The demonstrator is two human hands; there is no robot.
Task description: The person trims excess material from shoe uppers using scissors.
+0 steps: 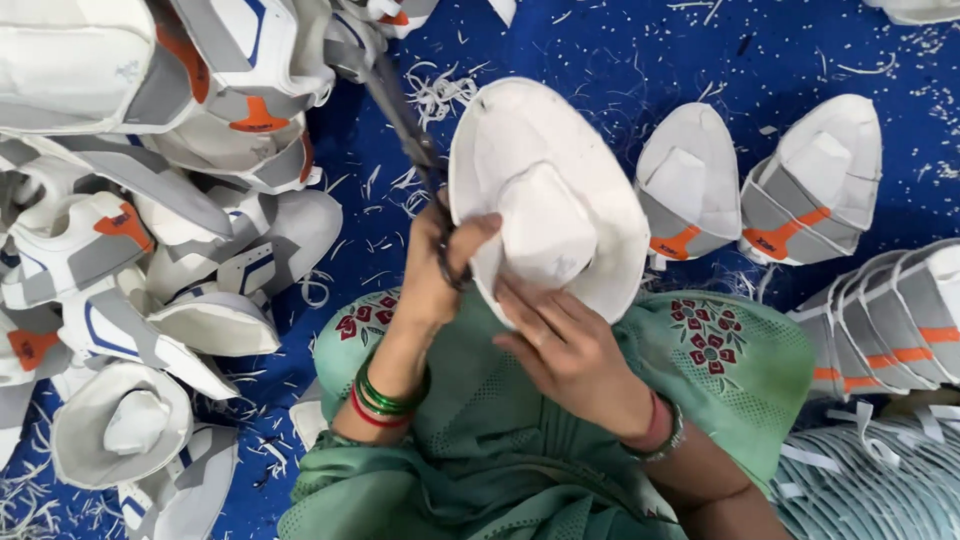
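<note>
Centrally, over the green-clad lap, the right hand (570, 345) grips a white, stiff padded shoe upper (545, 195) at its lower rim; the left hand (435, 265) clasps dark metal scissors (410, 135) at its left edge, beside blue cloth flooring (620, 60).

Two hands are in view, the left hand (437, 268) and the right hand (565, 345); one pair of scissors (410, 135); one white shoe piece (545, 200) held between the hands; two finished shoe pieces stand apart on the blue floor, one (690, 185) nearer, one (815, 180) farther right; the heap (150, 200) at left and the row (895, 320) at right are too overlapped to count.
</note>
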